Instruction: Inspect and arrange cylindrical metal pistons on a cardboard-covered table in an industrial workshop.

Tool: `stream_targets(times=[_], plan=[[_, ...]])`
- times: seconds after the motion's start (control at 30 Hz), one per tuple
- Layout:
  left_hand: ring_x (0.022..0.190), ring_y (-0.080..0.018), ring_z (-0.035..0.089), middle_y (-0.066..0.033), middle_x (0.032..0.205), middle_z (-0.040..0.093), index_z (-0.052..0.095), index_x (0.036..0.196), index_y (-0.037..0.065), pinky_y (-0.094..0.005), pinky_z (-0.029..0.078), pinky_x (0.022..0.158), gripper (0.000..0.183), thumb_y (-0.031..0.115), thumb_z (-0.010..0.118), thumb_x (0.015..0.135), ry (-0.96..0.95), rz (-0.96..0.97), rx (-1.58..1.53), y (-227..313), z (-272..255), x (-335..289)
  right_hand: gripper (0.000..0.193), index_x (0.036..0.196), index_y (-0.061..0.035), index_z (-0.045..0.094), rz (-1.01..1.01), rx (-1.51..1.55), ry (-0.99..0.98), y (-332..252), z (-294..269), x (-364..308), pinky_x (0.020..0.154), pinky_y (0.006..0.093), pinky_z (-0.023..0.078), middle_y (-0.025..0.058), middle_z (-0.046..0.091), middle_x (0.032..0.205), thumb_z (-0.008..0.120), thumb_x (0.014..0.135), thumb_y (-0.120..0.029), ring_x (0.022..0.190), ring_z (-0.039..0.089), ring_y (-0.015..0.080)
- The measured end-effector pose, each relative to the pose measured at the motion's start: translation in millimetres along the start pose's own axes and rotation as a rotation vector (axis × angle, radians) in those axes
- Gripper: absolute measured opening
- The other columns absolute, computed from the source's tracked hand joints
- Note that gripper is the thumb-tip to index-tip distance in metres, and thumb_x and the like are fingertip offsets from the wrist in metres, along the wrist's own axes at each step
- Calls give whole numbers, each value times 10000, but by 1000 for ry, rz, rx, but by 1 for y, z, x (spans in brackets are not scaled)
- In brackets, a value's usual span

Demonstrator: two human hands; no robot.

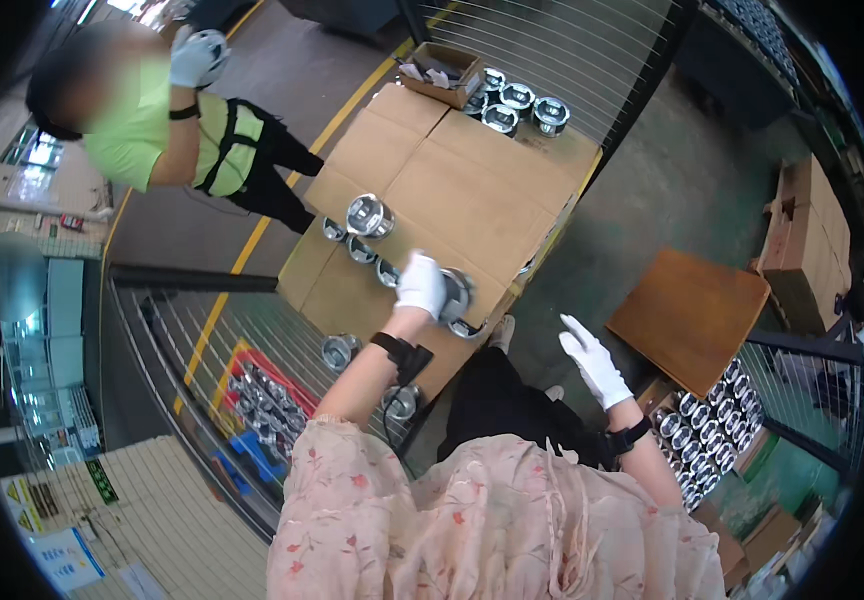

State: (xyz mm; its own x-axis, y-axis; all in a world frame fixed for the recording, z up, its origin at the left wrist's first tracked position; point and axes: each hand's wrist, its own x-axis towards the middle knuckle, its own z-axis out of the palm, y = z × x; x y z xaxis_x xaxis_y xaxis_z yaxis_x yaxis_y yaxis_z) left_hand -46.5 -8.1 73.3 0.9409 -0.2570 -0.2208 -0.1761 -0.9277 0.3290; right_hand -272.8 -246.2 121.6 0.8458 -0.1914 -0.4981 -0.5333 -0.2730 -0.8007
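Observation:
My left hand [420,286], in a white glove, is closed around a metal engine piston [459,296] over the near right edge of a table. Under it, part of another piston [467,328] shows at the table's edge. One piston [370,216] stands on the cardboard sheet [452,185], and a short row of pistons [359,249] sits along the sheet's near edge. Nearer to me are two more pistons, one [340,351] at left and one [402,402] beside my left forearm. My gloved right hand [592,362] hangs in the air off the table, open, fingers stretched.
Several pistons [516,97] and a small carton [442,72] stand at the table's far end. A brown board [692,318] lies at right, beside rows of pistons [707,430]. Across the table, a co-worker [152,130] raises a piston [216,57]. A red crate [267,385] holds metal parts.

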Motion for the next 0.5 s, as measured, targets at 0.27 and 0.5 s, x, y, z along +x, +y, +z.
stream_targets(times=[0.27, 0.5], plan=[[1209, -335, 477, -256, 1267, 511, 617, 1142, 5, -395, 408, 954, 333, 161, 540, 858, 443, 106, 633, -124, 23, 133, 692, 1448, -59, 283, 368, 485, -47, 90, 55, 72, 1078, 323, 319, 191, 380, 1434, 626, 878, -250, 1304, 407, 253], [789, -301, 671, -175, 801, 688, 709, 751, 47, -379, 508, 736, 244, 237, 561, 791, -111, 10, 509, -146, 34, 154, 762, 1386, 17, 366, 487, 734, 114, 65, 110, 222, 1004, 328, 389, 188, 481, 1354, 717, 771, -264, 1235, 473, 273]])
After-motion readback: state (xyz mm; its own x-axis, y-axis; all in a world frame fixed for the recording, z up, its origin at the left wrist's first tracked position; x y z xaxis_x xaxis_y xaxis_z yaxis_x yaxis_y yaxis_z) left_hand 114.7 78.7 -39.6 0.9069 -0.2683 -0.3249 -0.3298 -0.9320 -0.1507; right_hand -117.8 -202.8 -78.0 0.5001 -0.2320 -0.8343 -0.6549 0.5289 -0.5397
